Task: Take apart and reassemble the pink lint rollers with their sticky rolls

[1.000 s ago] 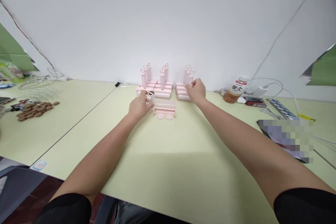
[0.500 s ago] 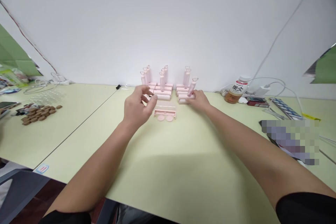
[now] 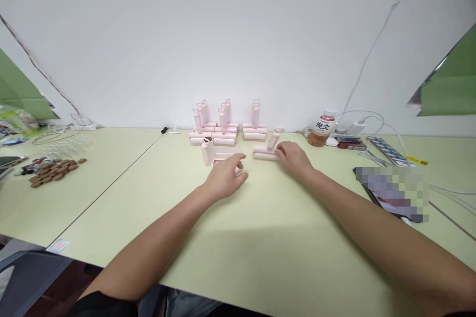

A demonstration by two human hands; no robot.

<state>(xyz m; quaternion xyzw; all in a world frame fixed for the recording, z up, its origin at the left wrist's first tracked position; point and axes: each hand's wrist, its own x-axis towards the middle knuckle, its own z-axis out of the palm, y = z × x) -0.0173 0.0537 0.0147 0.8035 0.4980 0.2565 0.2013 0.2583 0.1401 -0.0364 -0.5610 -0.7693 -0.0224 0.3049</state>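
Head view: pink box [image 3: 263, 155], loop-topped pink tube [image 3: 274, 140] tilted over it, is gripped at its right end by the right hand's [image 3: 295, 161] bent fingers. Left hand [image 3: 225, 176] is held empty, thumb and fingers parted; clear-lidded case [image 3: 222, 156] is partly covered by it.

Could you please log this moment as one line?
left hand: open, empty | right hand: holding long pink case by its right end | pink tube: tilted, at case | bottle: farther right
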